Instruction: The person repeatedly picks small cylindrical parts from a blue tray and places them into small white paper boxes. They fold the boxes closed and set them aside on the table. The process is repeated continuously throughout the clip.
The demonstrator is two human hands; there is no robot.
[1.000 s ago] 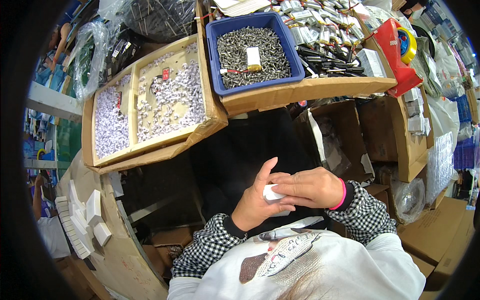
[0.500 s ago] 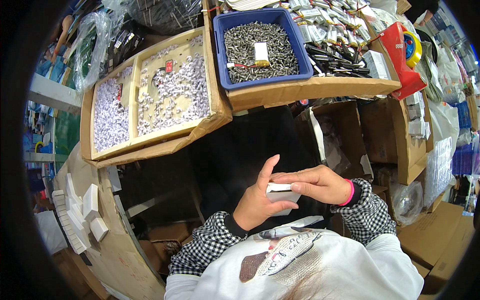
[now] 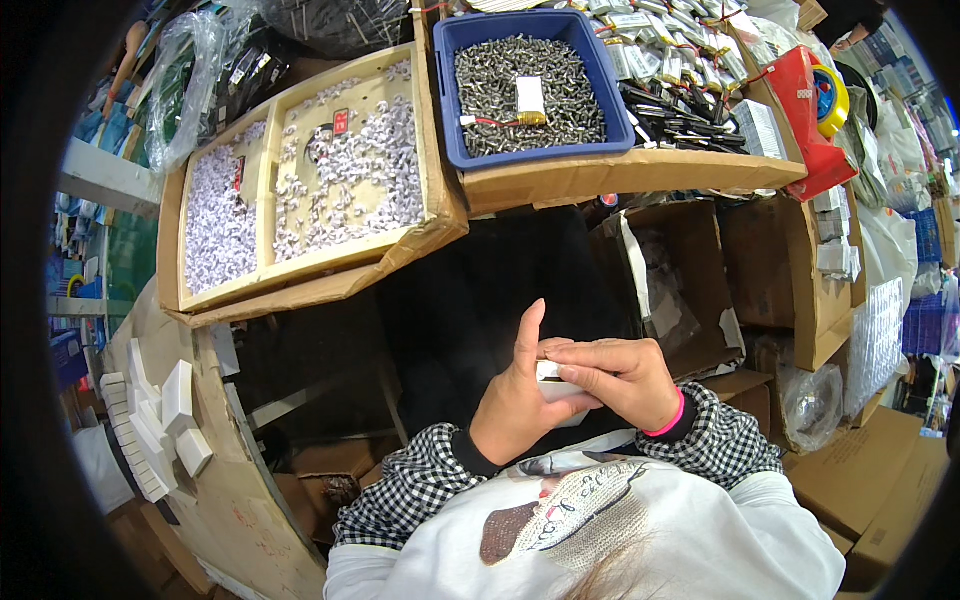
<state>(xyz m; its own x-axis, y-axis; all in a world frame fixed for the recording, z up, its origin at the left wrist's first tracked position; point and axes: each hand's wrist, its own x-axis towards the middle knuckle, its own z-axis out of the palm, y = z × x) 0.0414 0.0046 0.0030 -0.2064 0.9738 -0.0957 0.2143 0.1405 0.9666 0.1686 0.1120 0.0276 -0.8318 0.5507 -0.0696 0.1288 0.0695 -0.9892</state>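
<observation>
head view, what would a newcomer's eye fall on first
Likely the blue bin of small metal pieces, at the top centre. Next, perhaps, the bright red holder with its yellow roll, at the upper right. Below centre, the left grip and right grip hold a small white box.

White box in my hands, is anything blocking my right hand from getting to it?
Nothing visible stands in the way: your right hand has its thumb and fingers at the upper end of the white box, and your left hand holds it.
</observation>
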